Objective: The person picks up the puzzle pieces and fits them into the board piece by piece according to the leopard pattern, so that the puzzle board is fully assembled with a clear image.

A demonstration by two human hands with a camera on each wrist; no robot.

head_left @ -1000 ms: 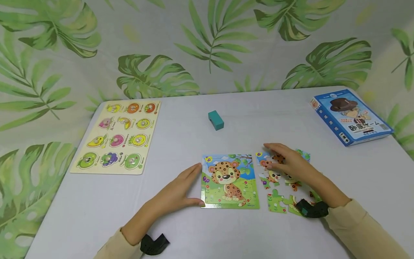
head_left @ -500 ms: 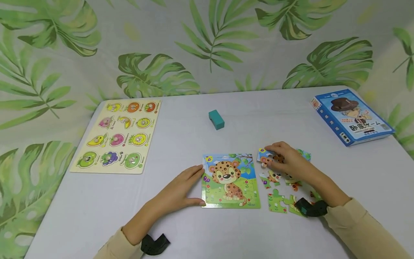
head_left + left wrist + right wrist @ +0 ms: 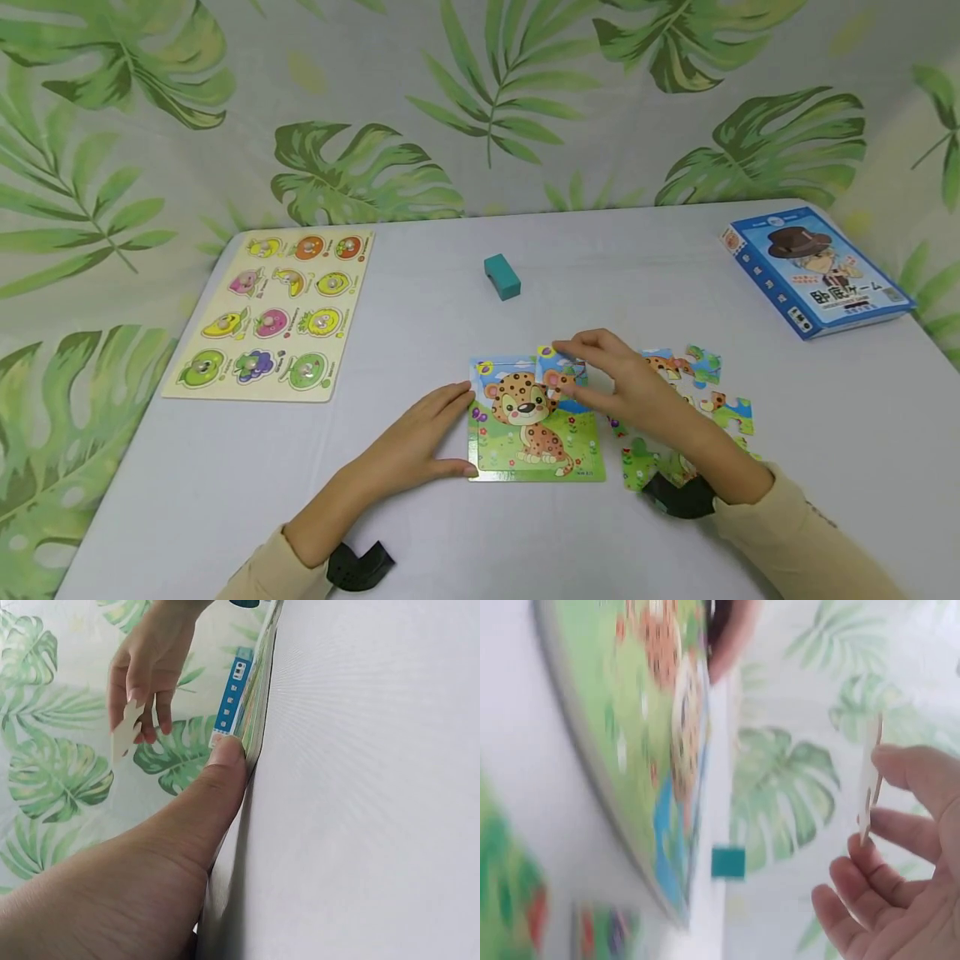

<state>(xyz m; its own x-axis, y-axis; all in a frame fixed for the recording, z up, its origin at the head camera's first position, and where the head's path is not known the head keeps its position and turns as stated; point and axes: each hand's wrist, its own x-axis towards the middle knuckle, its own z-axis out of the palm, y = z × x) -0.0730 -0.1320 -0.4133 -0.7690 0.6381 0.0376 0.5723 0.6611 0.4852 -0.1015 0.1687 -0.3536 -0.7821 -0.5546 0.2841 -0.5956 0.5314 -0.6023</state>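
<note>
A square leopard puzzle board lies flat on the white table. My left hand rests at its left edge, fingertips and thumb spread along the side with straight fingers; the left wrist view shows the thumb against the edge. Above the board's upper right part, my right hand pinches a jigsaw piece with blue sky, a yellow patch and a leopard ear. In the right wrist view that piece is seen edge-on between thumb and fingers, raised off the board.
Several loose jigsaw pieces lie right of the board, partly under my right forearm. A teal block sits behind the board. At the far left lies a wooden fruit puzzle, and at the back right a blue game box.
My right hand has lifted the corner piece from the loose pieces and carried it left over the board. Several loose pieces are uncovered now. The left hand stays in place.
</note>
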